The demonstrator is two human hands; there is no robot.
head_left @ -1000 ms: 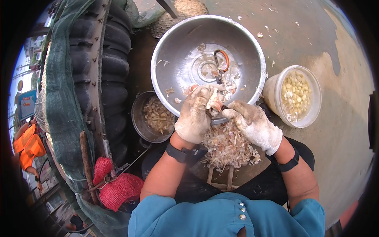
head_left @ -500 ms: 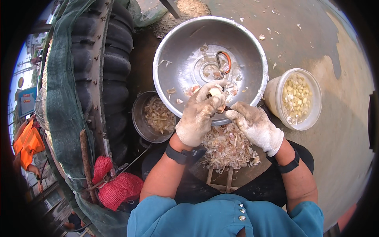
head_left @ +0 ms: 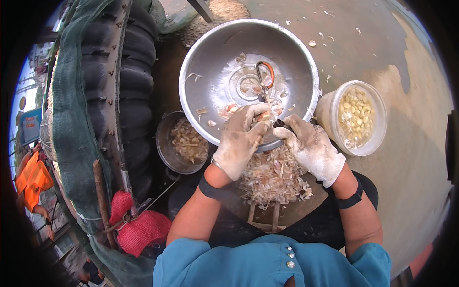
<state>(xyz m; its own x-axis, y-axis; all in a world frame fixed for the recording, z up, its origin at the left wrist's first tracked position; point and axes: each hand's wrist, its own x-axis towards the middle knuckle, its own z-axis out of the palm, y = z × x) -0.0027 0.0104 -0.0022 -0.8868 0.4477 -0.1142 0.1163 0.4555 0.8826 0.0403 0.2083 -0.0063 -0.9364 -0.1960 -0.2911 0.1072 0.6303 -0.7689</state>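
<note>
The floor (head_left: 411, 158) carries a tub (head_left: 329, 117) right of the basin (head_left: 210, 62), a pot (head_left: 165, 149) near-left and scattered peels (head_left: 312, 43) far-right.

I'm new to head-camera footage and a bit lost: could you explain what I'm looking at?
There's no machine: these are a person's own gloved hands, seen from above through a wide fisheye camera worn on the head, which bends straight edges. The left hand holds what looks like garlic; the right hand pinches a small dark object. Ahead is a metal basin with loose skins inside. A tub of pale cloves stands to the right; papery peelings are heaped nearer the body.
</note>
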